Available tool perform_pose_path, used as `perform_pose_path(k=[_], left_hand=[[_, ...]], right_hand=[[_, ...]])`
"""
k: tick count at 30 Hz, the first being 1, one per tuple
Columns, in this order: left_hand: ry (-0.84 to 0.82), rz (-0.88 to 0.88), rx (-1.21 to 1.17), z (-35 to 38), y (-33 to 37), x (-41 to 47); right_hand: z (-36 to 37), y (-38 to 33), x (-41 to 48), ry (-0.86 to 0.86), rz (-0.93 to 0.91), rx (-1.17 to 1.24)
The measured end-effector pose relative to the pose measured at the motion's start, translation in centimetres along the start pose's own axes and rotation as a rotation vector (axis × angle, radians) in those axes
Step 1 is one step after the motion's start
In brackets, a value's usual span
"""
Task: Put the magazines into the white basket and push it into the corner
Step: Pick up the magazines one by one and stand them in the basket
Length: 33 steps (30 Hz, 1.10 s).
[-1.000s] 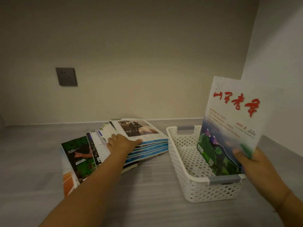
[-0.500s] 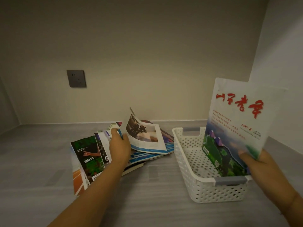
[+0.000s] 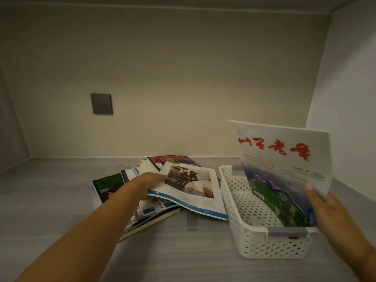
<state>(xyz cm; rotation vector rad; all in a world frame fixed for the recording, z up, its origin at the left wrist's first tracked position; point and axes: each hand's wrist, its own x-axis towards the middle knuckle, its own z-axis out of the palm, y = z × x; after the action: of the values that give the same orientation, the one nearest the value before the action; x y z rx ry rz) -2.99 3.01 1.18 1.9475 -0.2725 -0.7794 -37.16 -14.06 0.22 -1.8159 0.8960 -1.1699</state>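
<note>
A white perforated basket (image 3: 240, 208) with grey handles stands on the grey surface at the right. My right hand (image 3: 327, 208) grips a white magazine with red lettering (image 3: 282, 169), held upright with its lower edge inside the basket. Left of the basket lies a fanned pile of magazines (image 3: 142, 212). My left hand (image 3: 146, 183) holds a blue-edged magazine with a photo cover (image 3: 193, 190), lifted off the pile and reaching toward the basket's left wall.
A grey wall socket (image 3: 101, 103) sits on the back wall. The right wall (image 3: 345, 98) meets the back wall just behind the basket, forming the corner. Bare grey surface (image 3: 50, 200) lies left of and in front of the pile.
My left hand has taken the top photo-cover magazine off the pile and carried it rightward toward the basket. The red-lettered magazine stays upright in my right hand.
</note>
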Motion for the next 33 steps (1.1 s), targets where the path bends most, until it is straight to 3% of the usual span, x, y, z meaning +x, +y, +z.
perform_pose_path(k=[7, 18, 24, 33], left_hand=[[0.103, 0.310, 0.073, 1.9, -0.7, 0.1], [0.016, 0.267, -0.005, 2.0, -0.2, -0.5], [0.136, 0.458, 0.128, 2.7, -0.4, -2.0], [0.314, 0.789, -0.158, 3.4, -0.2, -7.9]], right_hand=[[0.4, 0.1, 0.6, 0.124, -0.126, -0.174], [0.8, 0.5, 1.0, 0.195, -0.156, -0.173], [1.0, 0.3, 0.9, 0.169, -0.142, -0.140], [1.2, -0.1, 0.9, 0.099, -0.034, 0.030]])
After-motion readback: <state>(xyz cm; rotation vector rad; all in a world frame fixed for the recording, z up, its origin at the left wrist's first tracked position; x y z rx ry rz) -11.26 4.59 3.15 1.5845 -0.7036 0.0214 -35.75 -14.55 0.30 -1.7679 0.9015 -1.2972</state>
